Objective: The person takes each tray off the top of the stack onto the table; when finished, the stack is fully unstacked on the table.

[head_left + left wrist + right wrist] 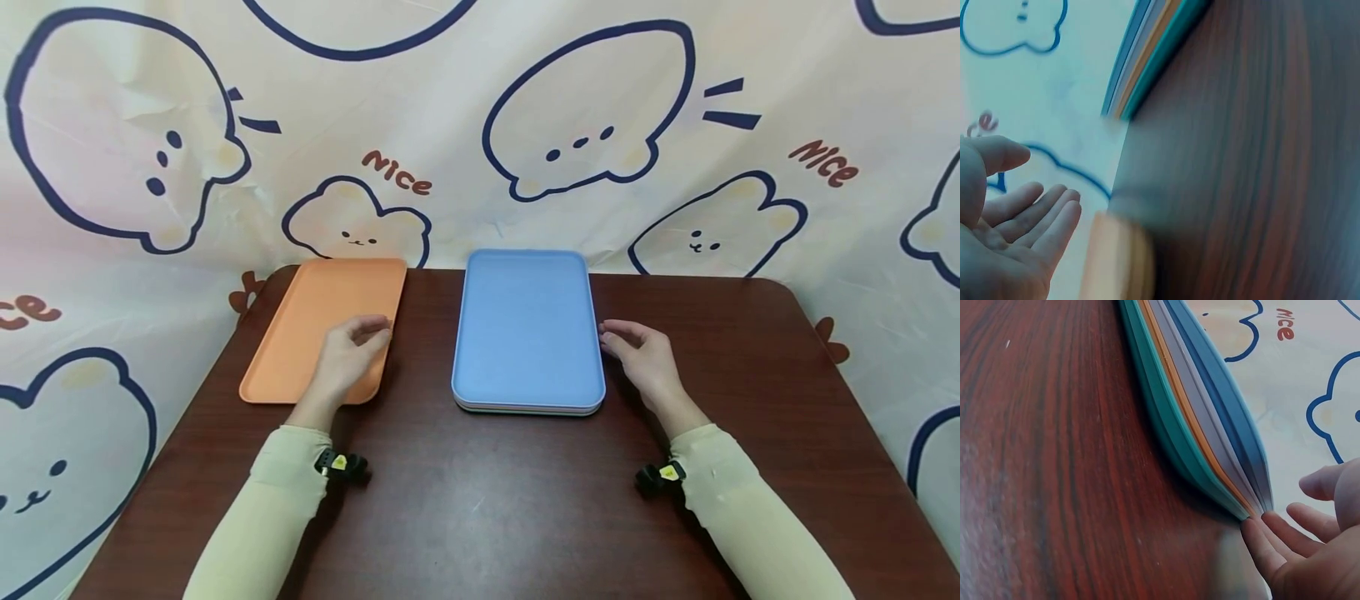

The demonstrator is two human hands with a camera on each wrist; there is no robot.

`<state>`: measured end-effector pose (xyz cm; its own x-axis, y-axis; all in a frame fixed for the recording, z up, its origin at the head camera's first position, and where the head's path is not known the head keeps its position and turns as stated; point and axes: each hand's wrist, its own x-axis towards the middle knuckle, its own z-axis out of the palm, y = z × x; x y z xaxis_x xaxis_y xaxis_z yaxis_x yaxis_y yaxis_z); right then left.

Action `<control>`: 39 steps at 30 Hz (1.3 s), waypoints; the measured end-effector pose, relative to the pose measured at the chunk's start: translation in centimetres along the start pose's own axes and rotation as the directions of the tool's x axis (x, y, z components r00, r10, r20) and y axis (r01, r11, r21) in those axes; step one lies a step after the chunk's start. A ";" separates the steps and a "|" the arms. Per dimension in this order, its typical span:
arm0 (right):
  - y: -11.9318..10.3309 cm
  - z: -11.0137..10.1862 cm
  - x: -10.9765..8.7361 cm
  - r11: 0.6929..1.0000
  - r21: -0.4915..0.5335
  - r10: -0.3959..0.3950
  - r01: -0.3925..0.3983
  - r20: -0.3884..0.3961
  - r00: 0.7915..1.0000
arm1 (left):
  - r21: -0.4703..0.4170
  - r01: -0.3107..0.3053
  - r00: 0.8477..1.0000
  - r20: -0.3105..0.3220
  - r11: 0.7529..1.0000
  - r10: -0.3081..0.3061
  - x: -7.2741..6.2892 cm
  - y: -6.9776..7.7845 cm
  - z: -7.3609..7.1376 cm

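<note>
A blue rectangular tray tops a stack in the middle of the table. In the right wrist view, a pale purple-grey tray, an orange one and a green tray show beneath it. My right hand is at the stack's right side, its fingertips by the tray edges; whether they press is unclear. Left of the stack lies a single orange tray. Over its right side hovers my left hand, fingers loosely bent and holding nothing. The left wrist view shows that hand with thumb and fingers apart.
The dark brown wooden table carries the trays near its far edge. A pale cloth with cartoon animals hangs behind and around it. A wristband device sits on the left wrist, and another on the right.
</note>
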<state>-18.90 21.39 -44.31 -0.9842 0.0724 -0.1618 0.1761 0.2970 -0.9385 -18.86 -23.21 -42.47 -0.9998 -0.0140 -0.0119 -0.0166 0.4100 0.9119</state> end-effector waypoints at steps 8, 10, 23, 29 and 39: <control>0.1 0.0 -0.2 0.998 -0.061 0.008 -0.006 0.033 0.999 | -0.071 0.056 0.989 0.144 0.996 -0.045 0.1 1.2 4.7; 0.2 0.0 -0.2 0.997 -0.077 0.003 0.000 0.044 0.999 | -0.100 0.065 0.986 0.158 0.993 -0.049 0.1 1.4 5.8; 0.7 0.7 0.1 0.998 -0.059 -0.026 0.028 0.049 0.998 | -0.132 0.090 0.982 0.179 0.987 -0.066 0.4 2.0 9.5; 0.8 0.6 0.1 0.998 -0.045 -0.039 0.041 0.042 0.998 | -0.136 0.095 0.982 0.172 0.986 -0.071 0.6 1.9 9.8; 0.8 0.9 0.0 0.998 -0.050 -0.047 0.049 0.035 0.998 | -0.114 0.109 0.983 0.159 0.987 -0.091 0.5 1.8 9.7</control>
<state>-18.80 20.78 -45.35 -0.9915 0.0248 -0.1277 0.1283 0.3478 -0.9287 -19.47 -13.64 -44.79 -0.9827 0.0939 -0.1594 -0.1248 0.2996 0.9458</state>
